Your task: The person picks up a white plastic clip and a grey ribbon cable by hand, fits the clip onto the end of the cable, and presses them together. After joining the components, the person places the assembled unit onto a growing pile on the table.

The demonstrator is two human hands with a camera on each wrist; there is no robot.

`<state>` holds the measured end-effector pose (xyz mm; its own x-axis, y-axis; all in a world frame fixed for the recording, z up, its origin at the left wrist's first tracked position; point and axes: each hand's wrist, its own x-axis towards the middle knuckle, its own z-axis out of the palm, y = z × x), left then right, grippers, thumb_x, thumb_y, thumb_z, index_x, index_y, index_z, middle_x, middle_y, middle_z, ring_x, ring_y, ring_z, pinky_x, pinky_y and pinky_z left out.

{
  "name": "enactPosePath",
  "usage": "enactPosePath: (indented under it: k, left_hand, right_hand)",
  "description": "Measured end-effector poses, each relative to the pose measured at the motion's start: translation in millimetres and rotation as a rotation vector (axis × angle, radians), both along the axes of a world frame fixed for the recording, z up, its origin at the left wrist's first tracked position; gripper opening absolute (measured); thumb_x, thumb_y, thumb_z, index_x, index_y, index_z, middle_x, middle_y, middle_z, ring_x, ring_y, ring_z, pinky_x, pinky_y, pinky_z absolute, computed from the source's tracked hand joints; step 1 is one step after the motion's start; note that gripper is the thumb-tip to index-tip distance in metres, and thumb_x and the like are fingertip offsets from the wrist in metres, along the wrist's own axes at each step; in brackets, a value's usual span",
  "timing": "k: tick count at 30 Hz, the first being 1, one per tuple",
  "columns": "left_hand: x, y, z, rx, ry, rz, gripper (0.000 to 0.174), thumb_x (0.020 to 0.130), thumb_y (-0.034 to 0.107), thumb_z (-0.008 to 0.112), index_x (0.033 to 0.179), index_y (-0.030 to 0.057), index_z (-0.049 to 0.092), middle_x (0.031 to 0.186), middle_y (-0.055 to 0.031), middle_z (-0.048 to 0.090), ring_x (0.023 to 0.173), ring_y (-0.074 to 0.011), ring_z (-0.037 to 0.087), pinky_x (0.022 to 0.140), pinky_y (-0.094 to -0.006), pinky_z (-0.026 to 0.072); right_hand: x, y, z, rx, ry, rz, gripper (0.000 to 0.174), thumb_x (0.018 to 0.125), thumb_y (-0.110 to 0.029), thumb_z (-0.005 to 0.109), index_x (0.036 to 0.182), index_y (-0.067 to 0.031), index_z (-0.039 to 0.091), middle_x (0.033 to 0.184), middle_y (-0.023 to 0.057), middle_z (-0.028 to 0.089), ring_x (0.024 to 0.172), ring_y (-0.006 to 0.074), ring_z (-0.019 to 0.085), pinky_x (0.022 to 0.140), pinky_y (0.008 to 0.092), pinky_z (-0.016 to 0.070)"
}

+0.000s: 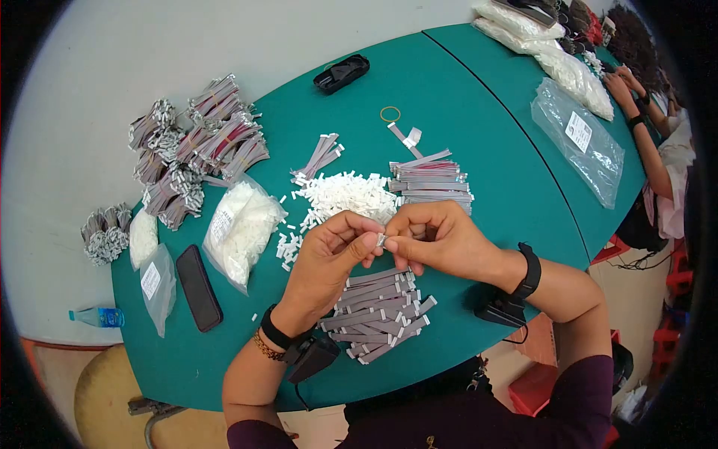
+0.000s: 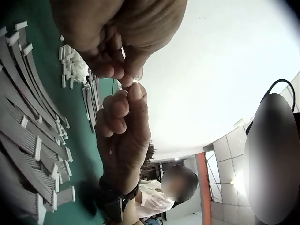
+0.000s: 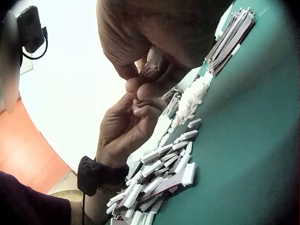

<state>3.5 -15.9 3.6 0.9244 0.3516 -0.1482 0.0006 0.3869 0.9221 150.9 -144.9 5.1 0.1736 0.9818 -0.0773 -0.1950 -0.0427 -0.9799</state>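
Note:
In the head view my left hand (image 1: pixel 329 258) and right hand (image 1: pixel 441 239) meet over the table, thumbs and fingertips pinching a small pale connector (image 1: pixel 381 240) between them. Fingers hide most of it, and whether a cable is attached I cannot tell. Just below the hands lies a loose pile of grey ribbon cables (image 1: pixel 374 318) with white end plugs. Beyond the hands is a heap of small white connector housings (image 1: pixel 348 196). A stack of ribbon cables (image 1: pixel 430 183) lies behind the right hand.
Bundled cables (image 1: pixel 217 135) are piled at the table's left, near a bag of white parts (image 1: pixel 241 228) and a dark phone (image 1: pixel 199 288). A black case (image 1: pixel 342 73) and a rubber band (image 1: pixel 390 114) lie farther back. Another person's arms (image 1: pixel 643 127) are at the right.

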Motion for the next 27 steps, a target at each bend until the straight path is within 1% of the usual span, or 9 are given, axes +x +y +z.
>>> enactPosePath:
  k: [7,13,19,22,27]
  left_hand:
    - [0.8,-0.4,0.5,0.033,0.017,0.004,0.016,0.088,0.011,0.059,0.098,-0.0002,0.057,0.083,-0.0028,0.06,0.074,-0.007,0.053,0.067,-0.0207,0.0408]
    - [1.2,-2.0,0.1,0.098,0.017,0.018,0.016,0.087,0.012,0.06,0.097,0.0005,0.057,0.083,-0.0028,0.06,0.075,-0.0073,0.053,0.067,-0.0212,0.0409]
    - [1.0,-1.7,-1.4,0.015,-0.007,0.003,0.015,0.087,0.012,0.061,0.097,0.0011,0.057,0.084,-0.003,0.06,0.076,-0.0075,0.054,0.067,-0.0213,0.0413]
    - [1.2,-2.9,-0.6,0.045,-0.007,0.018,0.015,0.087,0.012,0.061,0.097,0.0013,0.057,0.084,-0.0031,0.06,0.076,-0.0075,0.054,0.068,-0.0213,0.0414]
    - [1.4,-3.1,-3.9,0.025,-0.029,0.024,0.015,0.087,0.011,0.06,0.097,-0.0001,0.058,0.083,-0.0039,0.06,0.076,-0.0079,0.054,0.066,-0.0208,0.0419]
  right_hand:
    - [0.8,-0.1,-0.1,0.004,-0.002,-0.002,0.012,0.087,-0.012,0.059,0.081,-0.0017,0.06,0.065,0.0023,0.06,0.052,0.0047,0.052,0.047,0.0185,0.0407]
    - [2.5,0.5,-0.9,-0.017,0.002,0.005,0.014,0.087,-0.012,0.059,0.078,-0.0016,0.059,0.065,0.0033,0.061,0.051,0.0055,0.053,0.047,0.0188,0.0414]
    - [3.7,1.2,-1.5,-0.018,0.033,0.023,0.013,0.087,-0.01,0.06,0.078,-0.0013,0.059,0.064,0.0043,0.061,0.052,0.0066,0.054,0.047,0.0192,0.0414]
    - [4.4,1.4,-2.1,-0.013,0.04,0.027,0.013,0.087,-0.01,0.06,0.078,-0.0012,0.059,0.064,0.0042,0.061,0.052,0.0063,0.054,0.047,0.0192,0.041]
    - [3.2,0.7,-0.2,0.0,0.018,0.02,0.013,0.087,-0.011,0.06,0.078,-0.0015,0.059,0.064,0.0037,0.061,0.052,0.0056,0.053,0.047,0.019,0.0403]
